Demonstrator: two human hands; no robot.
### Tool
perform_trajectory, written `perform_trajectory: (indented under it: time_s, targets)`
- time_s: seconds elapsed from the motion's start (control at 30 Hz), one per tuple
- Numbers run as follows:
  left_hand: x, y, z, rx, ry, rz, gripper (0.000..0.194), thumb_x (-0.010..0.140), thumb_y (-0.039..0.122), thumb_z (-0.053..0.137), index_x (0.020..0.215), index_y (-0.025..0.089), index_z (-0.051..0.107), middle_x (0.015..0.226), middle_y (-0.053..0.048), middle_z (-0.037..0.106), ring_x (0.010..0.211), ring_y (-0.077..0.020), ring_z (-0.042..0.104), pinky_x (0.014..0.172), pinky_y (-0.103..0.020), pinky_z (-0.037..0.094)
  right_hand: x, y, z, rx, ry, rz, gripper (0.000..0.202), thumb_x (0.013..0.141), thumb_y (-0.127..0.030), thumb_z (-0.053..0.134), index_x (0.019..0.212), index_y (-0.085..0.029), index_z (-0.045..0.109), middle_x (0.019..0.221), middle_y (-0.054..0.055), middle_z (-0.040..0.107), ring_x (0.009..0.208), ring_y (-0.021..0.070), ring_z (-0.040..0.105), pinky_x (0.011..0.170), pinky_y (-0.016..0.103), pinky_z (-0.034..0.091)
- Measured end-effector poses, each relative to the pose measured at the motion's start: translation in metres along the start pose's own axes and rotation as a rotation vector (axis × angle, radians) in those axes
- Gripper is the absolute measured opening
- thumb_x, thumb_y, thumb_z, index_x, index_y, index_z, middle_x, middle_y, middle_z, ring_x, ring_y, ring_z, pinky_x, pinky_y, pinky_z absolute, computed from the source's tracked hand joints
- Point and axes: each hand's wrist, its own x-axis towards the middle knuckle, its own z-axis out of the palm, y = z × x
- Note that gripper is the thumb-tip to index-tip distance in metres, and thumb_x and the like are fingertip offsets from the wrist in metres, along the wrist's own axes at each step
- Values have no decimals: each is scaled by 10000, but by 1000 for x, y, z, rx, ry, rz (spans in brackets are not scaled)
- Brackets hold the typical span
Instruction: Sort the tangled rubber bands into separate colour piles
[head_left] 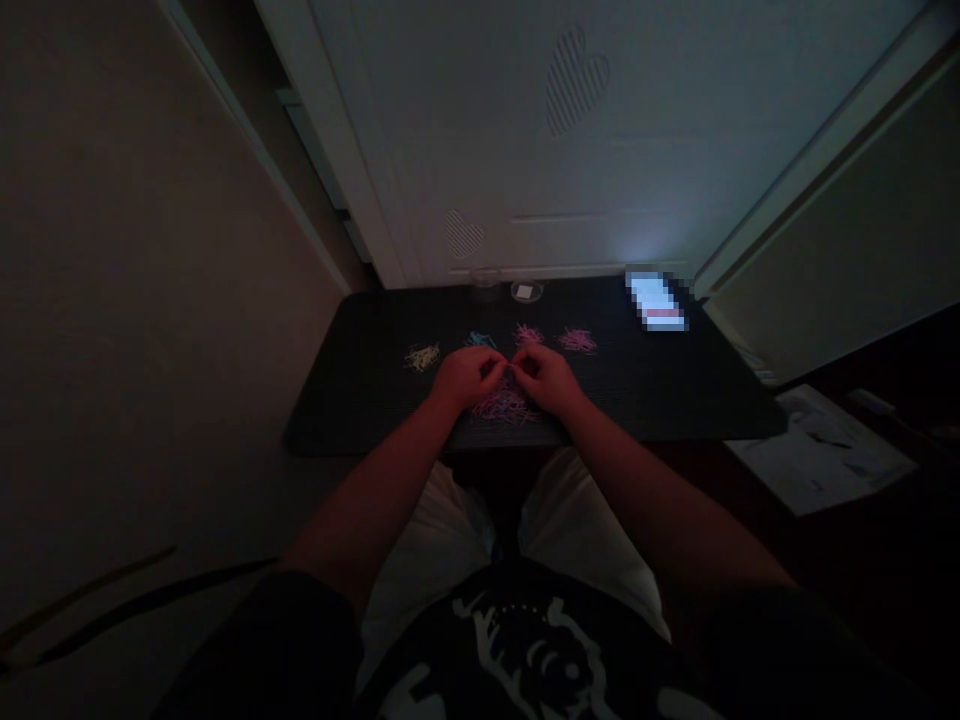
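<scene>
Over a mixed pile of thin pink and purple sticks, my left hand and my right hand meet with their fingertips pinched close together. Whatever is between the fingers is too small and dark to make out. Smaller piles lie in a row beyond the hands: pale yellow sticks at left, blue sticks behind my left hand, pink sticks behind my right hand, and more pink sticks to the right.
A dark table stands against a pale panel with heart shapes. At its back edge are a clear tub and a round clear lid with a white square. A lit, blurred-out screen is at right. Papers lie lower right.
</scene>
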Motion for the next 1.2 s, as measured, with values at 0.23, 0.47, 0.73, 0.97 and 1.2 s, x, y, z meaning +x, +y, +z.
perform_trajectory:
  time_s: [0.23, 0.47, 0.73, 0.97, 1.2]
  targets:
    - [0, 0, 0, -4, 0, -11, 200, 852, 276, 506, 824, 167, 672, 797, -34, 683, 760, -141, 611, 739, -265, 454, -1, -1, -1, 63, -3, 20, 100, 722, -244, 577, 793, -173, 575, 677, -9, 545, 543, 94, 441, 520, 223, 356]
    - [0, -1, 0, -1, 1, -3, 182, 842, 275, 519, 813, 171, 667, 785, -25, 682, 731, -139, 601, 717, -264, 445, -1, -1, -1, 70, 5, 18, 77, 742, -242, 546, 760, -175, 580, 649, -7, 542, 564, 107, 467, 545, 232, 369]
    - [0, -2, 0, -10, 8, 17, 154, 829, 260, 523, 814, 173, 649, 786, -25, 671, 741, -142, 597, 719, -265, 443, 1, 2, 0, 71, 19, 30, 60, 730, -225, 547, 745, -179, 582, 642, -12, 532, 572, 110, 465, 546, 229, 364]
    - [0, -1, -2, -8, 11, 1, 126, 806, 250, 534, 781, 169, 628, 720, -20, 640, 682, -137, 567, 665, -258, 428, 1, 2, -1, 65, 45, 12, 32, 730, -203, 554, 720, -180, 574, 653, -14, 535, 587, 108, 461, 561, 228, 361]
    - [1, -1, -3, 2, 19, -38, 109, 791, 229, 526, 760, 168, 611, 708, -20, 625, 674, -140, 553, 660, -258, 425, 3, 8, 1, 101, 109, -6, 62, 740, -234, 558, 706, -183, 569, 691, -3, 547, 619, 125, 488, 592, 249, 391]
